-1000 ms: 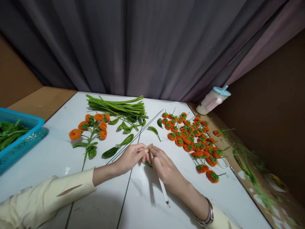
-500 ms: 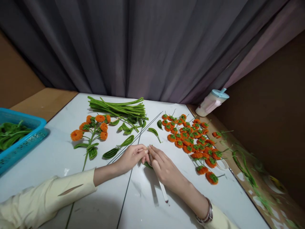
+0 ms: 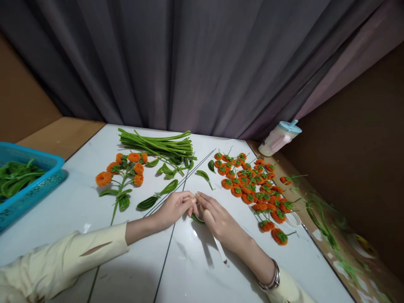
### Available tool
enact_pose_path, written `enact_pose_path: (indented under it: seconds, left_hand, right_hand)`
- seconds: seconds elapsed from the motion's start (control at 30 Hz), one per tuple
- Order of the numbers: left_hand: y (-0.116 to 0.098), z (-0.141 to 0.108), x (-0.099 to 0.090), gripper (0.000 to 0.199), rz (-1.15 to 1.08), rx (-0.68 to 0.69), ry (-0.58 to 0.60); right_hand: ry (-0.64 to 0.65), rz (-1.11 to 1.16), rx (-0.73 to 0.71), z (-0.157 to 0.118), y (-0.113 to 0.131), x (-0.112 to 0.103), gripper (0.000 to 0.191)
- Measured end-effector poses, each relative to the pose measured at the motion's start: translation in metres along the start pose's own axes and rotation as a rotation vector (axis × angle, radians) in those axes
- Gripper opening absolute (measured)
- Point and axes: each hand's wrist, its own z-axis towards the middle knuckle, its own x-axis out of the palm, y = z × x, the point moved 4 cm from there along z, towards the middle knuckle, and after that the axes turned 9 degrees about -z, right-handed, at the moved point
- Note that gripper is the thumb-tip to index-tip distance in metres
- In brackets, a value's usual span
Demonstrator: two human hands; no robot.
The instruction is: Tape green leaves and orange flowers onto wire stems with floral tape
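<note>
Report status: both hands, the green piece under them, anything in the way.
Left hand and right hand: fingertips together, grip hidden. Green piece beneath, mostly covered. White stick juts from under right hand; loose green leaf just beyond, not blocking.

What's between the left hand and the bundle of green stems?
Between the left hand and the bundle, the head view shows loose green leaves.

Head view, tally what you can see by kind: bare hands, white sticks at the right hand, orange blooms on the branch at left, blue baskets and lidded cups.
Bare hands: 2, the left hand and the right hand
White stick: 1
Orange blooms visible on the branch: 7
Blue basket: 1
Lidded cup: 1
Total: 12
</note>
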Motion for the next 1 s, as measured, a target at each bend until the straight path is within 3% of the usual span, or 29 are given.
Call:
enact_pose_path:
  seconds: [0.4,0.6,0.77,0.9,1.0]
  left_hand:
    - [0.002,-0.001,-0.001,0.03,-0.003,0.013,-0.019]
    - [0.004,-0.008,0.009,0.029,-0.018,-0.04,0.069]
    - [0.0,-0.005,0.008,0.033,-0.058,-0.03,0.062]
    - [0.002,-0.003,0.007,0.032,-0.112,-0.027,0.073]
    - [0.004,-0.003,0.007,0.03,-0.135,-0.024,0.086]
  right_hand:
    - [0.014,0.156,0.09,-0.002,-0.001,0.005,0.029]
    - [0.027,0.429,0.516,-0.019,-0.036,0.011,0.029]
    - [0.161,0.735,0.73,-0.015,-0.04,0.002,0.023]
    - [0.08,1.064,0.986,-0.012,-0.041,-0.007,0.03]
    - [0.002,1.362,1.085,-0.013,-0.041,-0.006,0.032]
